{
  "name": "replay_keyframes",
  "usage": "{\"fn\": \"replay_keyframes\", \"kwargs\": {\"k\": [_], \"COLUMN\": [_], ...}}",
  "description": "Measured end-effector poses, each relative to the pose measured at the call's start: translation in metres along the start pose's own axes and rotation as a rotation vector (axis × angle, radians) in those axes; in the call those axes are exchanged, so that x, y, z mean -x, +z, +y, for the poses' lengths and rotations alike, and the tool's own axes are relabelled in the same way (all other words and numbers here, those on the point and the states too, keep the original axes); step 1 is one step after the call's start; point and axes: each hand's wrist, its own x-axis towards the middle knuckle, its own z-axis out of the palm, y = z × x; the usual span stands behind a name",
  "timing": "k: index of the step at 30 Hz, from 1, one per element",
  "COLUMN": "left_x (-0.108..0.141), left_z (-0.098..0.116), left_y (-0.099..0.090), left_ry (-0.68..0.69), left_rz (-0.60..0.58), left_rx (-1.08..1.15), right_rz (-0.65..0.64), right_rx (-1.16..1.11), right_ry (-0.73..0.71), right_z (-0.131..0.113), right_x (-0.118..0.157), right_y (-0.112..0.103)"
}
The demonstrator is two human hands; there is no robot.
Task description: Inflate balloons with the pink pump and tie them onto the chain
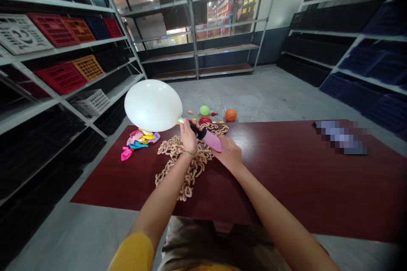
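A large white inflated balloon (153,105) hangs over the table's far left edge, its neck on the black nozzle of a pink pump (212,140). My left hand (188,135) is closed around the balloon's neck and the nozzle end. Fingers of my right hand (229,152) wrap the pump's pink body at its near end. Beneath both hands lies a pile of tan curled pieces (171,147), partly hidden by my left forearm. Left of that pile are several uninflated balloons (140,140) in pink, yellow, blue and purple.
The dark red table (280,178) spans the front, with a blurred flat object (341,137) at its right. Beyond the far edge, a green balloon (204,110) and an orange balloon (230,114) lie on the floor. Shelves with crates (63,78) stand left; more racks stand behind and right.
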Motion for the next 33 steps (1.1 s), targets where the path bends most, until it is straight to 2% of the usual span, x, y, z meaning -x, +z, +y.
{"fn": "replay_keyframes", "kwargs": {"k": [5, 9, 13, 15, 20, 22, 24, 29, 33], "left_x": [-0.007, -0.016, -0.033, -0.045, -0.065, -0.064, -0.058, -0.036, -0.023], "left_z": [0.015, 0.026, 0.042, 0.055, 0.082, 0.078, 0.065, 0.022, 0.012], "left_y": [-0.026, -0.038, -0.046, -0.052, -0.080, -0.090, -0.098, -0.109, -0.117], "left_ry": [0.040, 0.107, 0.120, 0.179, 0.289, 0.308, 0.298, 0.123, 0.004], "left_rz": [0.100, 0.147, 0.218, 0.264, 0.235, 0.232, 0.211, 0.095, -0.031], "left_rx": [-0.065, -0.114, -0.123, -0.103, -0.229, -0.261, -0.285, -0.355, -0.543], "right_rz": [-0.107, -0.146, -0.134, -0.112, -0.080, -0.100, -0.116, -0.134, -0.127], "right_rx": [-0.021, 0.005, 0.028, 0.039, 0.089, 0.126, 0.160, 0.211, 0.197], "right_ry": [-0.125, -0.165, -0.184, -0.197, -0.155, -0.151, -0.155, -0.168, -0.181], "right_z": [-0.008, -0.010, -0.005, -0.002, -0.001, 0.001, 0.005, 0.015, 0.014], "right_x": [0.003, 0.004, 0.006, 0.006, 0.000, -0.005, -0.008, -0.010, -0.011], "right_y": [-0.003, -0.005, -0.003, -0.004, -0.012, -0.016, -0.019, -0.020, -0.021]}}
